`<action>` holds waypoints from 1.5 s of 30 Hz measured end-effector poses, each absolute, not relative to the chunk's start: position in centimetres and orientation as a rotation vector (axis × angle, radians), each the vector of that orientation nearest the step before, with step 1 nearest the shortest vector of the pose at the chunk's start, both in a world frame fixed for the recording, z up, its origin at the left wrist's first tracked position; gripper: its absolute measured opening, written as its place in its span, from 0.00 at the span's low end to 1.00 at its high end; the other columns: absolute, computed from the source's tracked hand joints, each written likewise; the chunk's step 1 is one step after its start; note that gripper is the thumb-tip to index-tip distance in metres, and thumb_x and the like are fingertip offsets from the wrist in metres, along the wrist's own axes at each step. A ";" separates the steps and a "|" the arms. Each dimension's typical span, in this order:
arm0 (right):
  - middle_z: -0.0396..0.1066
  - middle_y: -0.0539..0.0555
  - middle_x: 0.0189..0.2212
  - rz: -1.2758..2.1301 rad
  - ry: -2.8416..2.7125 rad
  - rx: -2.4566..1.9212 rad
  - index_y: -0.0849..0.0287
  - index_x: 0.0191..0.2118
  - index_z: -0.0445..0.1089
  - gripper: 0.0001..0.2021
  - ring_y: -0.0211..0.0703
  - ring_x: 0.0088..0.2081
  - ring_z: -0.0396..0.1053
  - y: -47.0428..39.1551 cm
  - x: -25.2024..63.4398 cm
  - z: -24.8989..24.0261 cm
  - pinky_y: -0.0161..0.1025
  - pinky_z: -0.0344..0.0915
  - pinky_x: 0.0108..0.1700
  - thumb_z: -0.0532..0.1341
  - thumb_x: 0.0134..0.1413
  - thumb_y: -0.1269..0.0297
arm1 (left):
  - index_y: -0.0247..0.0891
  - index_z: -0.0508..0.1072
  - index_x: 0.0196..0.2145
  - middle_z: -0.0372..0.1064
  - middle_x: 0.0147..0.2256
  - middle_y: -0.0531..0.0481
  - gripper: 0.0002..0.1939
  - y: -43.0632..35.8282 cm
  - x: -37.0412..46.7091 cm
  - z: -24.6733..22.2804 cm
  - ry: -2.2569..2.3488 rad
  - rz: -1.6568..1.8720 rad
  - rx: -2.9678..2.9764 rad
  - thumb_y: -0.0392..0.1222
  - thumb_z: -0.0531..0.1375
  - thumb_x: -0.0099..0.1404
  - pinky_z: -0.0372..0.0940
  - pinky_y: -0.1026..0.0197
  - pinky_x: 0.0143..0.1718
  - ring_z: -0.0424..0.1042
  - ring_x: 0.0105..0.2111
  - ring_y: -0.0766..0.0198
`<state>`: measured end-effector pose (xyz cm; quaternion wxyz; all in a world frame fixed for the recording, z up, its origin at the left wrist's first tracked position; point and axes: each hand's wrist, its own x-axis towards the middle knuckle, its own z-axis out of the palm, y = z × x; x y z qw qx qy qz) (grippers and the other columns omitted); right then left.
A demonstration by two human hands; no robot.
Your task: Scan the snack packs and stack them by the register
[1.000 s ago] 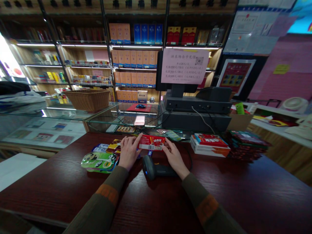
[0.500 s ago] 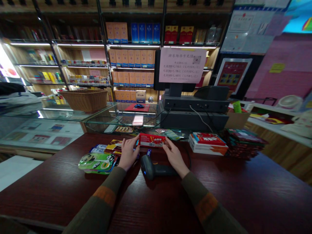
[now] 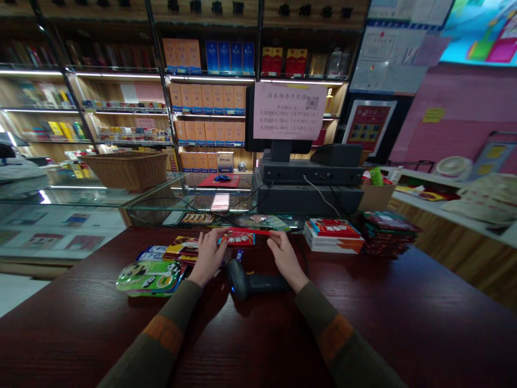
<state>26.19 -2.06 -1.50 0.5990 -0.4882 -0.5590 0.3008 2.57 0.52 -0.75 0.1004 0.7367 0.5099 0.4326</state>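
My left hand (image 3: 208, 254) and my right hand (image 3: 285, 257) pinch the two ends of a slim red box (image 3: 260, 233), which is turned nearly edge-on. Just beneath it in view is a red packet (image 3: 239, 238) with white lettering and blue at its edge. A dark barcode scanner (image 3: 242, 283) with a blue light lies on the table between my forearms. Beside my left hand are a green panda-print package (image 3: 149, 276), a yellow-and-brown packet (image 3: 181, 249) and a blue-and-white packet (image 3: 155, 252). A small blue item (image 3: 239, 255) sits behind the scanner.
Red and white boxes (image 3: 333, 237) and a stack of dark red packs (image 3: 388, 234) stand at the right of the dark wooden table (image 3: 258, 345). A glass counter, a monitor (image 3: 250, 118) with a pink notice, and a wicker basket (image 3: 127, 170) are beyond it.
The red box has tilted from showing its barcode side to nearly edge-on, uncovering the lettered red packet. Both hands keep their hold. The whole view has shifted slightly.
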 end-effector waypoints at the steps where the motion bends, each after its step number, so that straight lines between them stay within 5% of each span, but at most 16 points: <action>1: 0.76 0.58 0.47 0.681 -1.287 -1.145 0.54 0.45 0.65 0.13 0.50 0.53 0.73 -2.1 26.4 -1.5 0.50 0.65 0.59 0.58 0.56 0.56 | 0.43 0.67 0.49 0.74 0.52 0.46 0.13 0.6 2.7 -0.7 1.500 1.268 2.179 0.43 0.52 0.69 0.37 0.34 0.68 0.69 0.56 0.56; 12: 0.75 0.59 0.49 0.539 -1.182 -1.138 0.55 0.47 0.65 0.15 0.49 0.52 0.73 -2.3 30.0 -0.6 0.49 0.64 0.58 0.60 0.55 0.56 | 0.44 0.64 0.48 0.69 0.59 0.46 0.11 0.7 5.9 2.9 1.309 1.072 2.315 0.44 0.49 0.70 0.38 0.36 0.69 0.57 0.67 0.57; 18: 0.68 0.64 0.58 0.422 -1.094 -1.142 0.57 0.51 0.64 0.19 0.50 0.59 0.67 -2.8 33.2 0.2 0.50 0.61 0.61 0.60 0.55 0.56 | 0.42 0.62 0.53 0.64 0.63 0.42 0.15 0.2 9.7 4.6 1.157 0.939 2.394 0.43 0.49 0.70 0.37 0.37 0.70 0.50 0.70 0.56; 25: 0.55 0.65 0.67 0.087 -1.137 -1.351 0.60 0.51 0.69 0.20 0.56 0.68 0.52 -3.8 37.6 0.4 0.57 0.47 0.68 0.58 0.55 0.56 | 0.39 0.58 0.59 0.59 0.65 0.38 0.22 0.7 14.3 4.1 1.067 0.939 2.450 0.40 0.52 0.68 0.39 0.36 0.69 0.47 0.71 0.53; 31: 0.42 0.64 0.71 -0.237 -1.194 -1.546 0.61 0.51 0.74 0.19 0.60 0.70 0.44 -4.6 41.5 0.0 0.58 0.46 0.68 0.56 0.59 0.57 | 0.39 0.59 0.59 0.59 0.65 0.38 0.23 1.1 18.0 3.9 1.002 0.906 2.457 0.36 0.53 0.67 0.36 0.37 0.70 0.43 0.72 0.53; 45: 0.39 0.60 0.73 -0.537 -1.182 -1.824 0.57 0.49 0.77 0.17 0.68 0.71 0.39 -6.4 47.2 -1.0 0.71 0.48 0.64 0.56 0.60 0.63 | 0.38 0.58 0.58 0.53 0.68 0.38 0.23 0.9 25.1 1.1 0.947 0.818 2.374 0.34 0.52 0.66 0.32 0.36 0.70 0.33 0.73 0.53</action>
